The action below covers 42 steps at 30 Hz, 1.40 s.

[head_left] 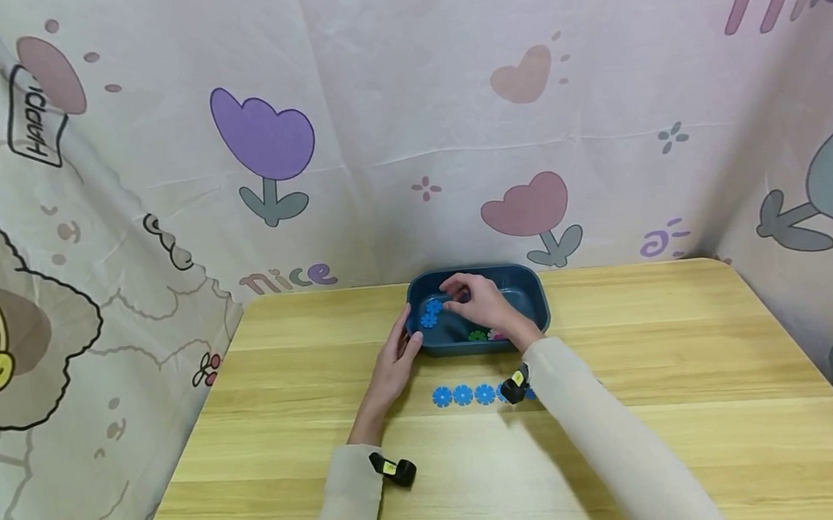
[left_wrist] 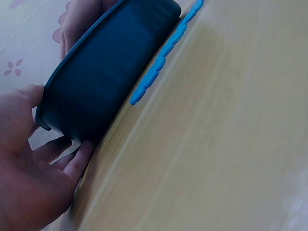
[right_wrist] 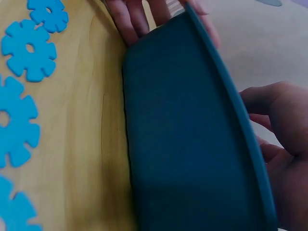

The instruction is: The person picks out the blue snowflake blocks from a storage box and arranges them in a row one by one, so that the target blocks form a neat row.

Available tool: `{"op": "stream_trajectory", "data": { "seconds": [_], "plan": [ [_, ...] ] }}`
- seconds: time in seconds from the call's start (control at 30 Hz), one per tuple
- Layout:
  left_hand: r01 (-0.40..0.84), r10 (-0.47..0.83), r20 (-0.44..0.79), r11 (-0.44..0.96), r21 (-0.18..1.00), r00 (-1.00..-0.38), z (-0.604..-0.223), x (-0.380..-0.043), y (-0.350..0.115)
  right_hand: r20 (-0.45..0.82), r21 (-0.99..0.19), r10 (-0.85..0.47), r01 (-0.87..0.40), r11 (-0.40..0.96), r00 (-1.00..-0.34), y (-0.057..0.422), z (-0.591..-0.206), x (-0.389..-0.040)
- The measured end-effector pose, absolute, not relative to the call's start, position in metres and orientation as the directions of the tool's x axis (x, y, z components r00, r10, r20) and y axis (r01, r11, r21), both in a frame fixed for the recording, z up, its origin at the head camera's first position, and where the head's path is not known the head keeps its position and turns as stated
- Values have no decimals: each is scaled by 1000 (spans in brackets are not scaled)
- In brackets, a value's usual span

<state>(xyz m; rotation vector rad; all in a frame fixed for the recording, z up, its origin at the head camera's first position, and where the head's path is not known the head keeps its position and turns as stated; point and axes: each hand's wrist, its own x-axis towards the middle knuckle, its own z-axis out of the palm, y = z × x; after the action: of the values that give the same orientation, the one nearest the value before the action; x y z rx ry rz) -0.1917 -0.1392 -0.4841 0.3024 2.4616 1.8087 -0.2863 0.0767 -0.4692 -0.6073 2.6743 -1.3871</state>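
Observation:
My left hand grips the left end of a dark blue plastic bin, thumb toward the front corner and fingers along the side wall. In the left wrist view, some of its fingers reach low on the outer wall. Over the bin's inside is my right hand, fingers bent and a gap between thumb and fingertips. Blue snowflake-shaped discs lie in the bin just left of that thumb. In the right wrist view, the bin wall partly hides the right hand's fingers.
A row of several blue snowflake discs lies on the wooden table in front of the bin, its right part covered by the right wrist. Inside the bin near its front wall are a green disc and a pink one. Behind hangs a printed curtain.

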Motion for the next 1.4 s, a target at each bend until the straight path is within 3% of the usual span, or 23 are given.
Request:
{"op": "stream_trajectory", "data": {
  "seconds": [0.13, 0.37, 1.4],
  "plan": [
    [114, 199, 58, 283, 952, -978, -485, -193, -140, 87, -799, -377, -290, 526, -922, 68, -473, -296],
    [133, 180, 84, 283, 950, -980, -523, -210, -144, 33, -778, -380, -262, 570, -924, 58, -482, -304],
    [142, 179, 94, 279, 950, -979, -524, -212, -145, -33, -631, -452, -332, 701, -891, 47, -493, -312]
  ]
}}
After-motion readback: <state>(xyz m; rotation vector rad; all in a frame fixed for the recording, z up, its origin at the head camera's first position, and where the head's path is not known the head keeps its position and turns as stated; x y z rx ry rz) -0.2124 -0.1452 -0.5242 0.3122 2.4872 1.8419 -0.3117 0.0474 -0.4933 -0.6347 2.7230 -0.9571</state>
